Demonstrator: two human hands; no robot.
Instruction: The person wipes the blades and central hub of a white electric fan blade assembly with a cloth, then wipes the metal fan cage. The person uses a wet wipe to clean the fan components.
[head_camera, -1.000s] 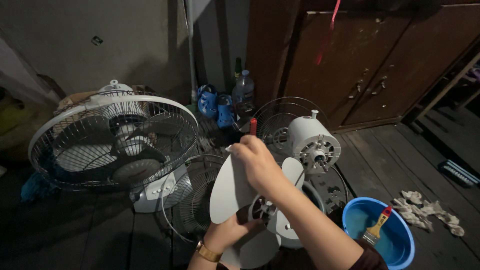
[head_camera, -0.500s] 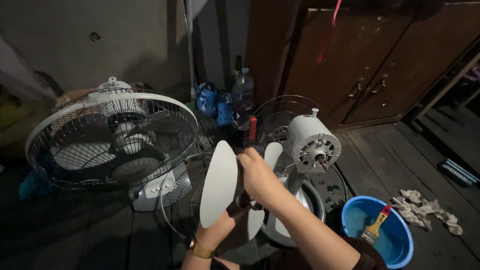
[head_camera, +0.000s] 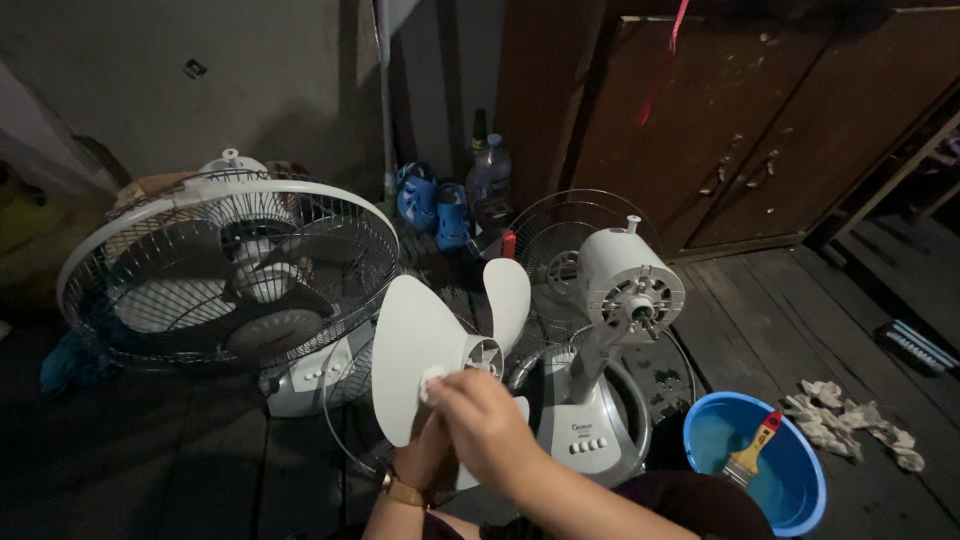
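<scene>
I hold a white three-bladed fan propeller (head_camera: 415, 340) upright in front of me. My left hand (head_camera: 418, 462), with a gold bracelet at the wrist, grips it from below and is mostly hidden behind my right hand. My right hand (head_camera: 488, 425) presses a small white wad (head_camera: 432, 382) against the lower part of the large near blade. Just behind the propeller stands a dismantled white fan: its bare motor head (head_camera: 630, 285) faces me on a grey-white base (head_camera: 585, 425), and its rear wire grille (head_camera: 555, 245) is still behind it.
A complete white fan with a wire cage (head_camera: 230, 270) stands at the left. A loose wire grille (head_camera: 345, 425) lies on the dark plank floor. At the right are a blue basin (head_camera: 790, 490) holding a paintbrush (head_camera: 752, 452) and crumpled rags (head_camera: 850, 420). Blue shoes (head_camera: 430, 205), a bottle (head_camera: 490, 175) and a wooden cabinet (head_camera: 750, 130) are behind.
My right hand came down from the top of the propeller to its lower blade. The propeller has turned and now stands more to the left of the motor head.
</scene>
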